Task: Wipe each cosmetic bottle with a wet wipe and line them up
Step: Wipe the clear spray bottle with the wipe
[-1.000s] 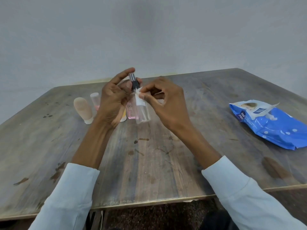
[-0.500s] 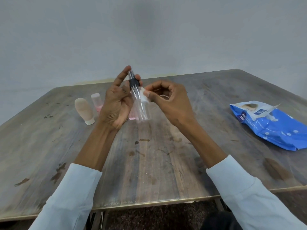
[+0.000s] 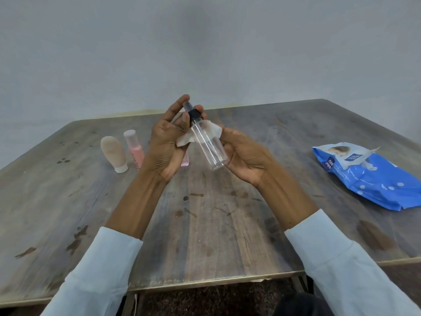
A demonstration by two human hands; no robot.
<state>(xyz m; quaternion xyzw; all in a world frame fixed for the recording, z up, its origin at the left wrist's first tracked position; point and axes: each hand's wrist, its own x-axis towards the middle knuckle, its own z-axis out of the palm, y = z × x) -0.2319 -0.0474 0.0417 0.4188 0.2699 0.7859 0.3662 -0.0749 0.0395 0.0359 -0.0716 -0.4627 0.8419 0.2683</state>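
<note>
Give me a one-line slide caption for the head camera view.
Both hands hold a clear spray bottle against a wet wipe above the wooden table.

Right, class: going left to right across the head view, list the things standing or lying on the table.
Beige tube → pink bottle → blue wet-wipe pack. The bottle behind the left hand is left out.
</note>
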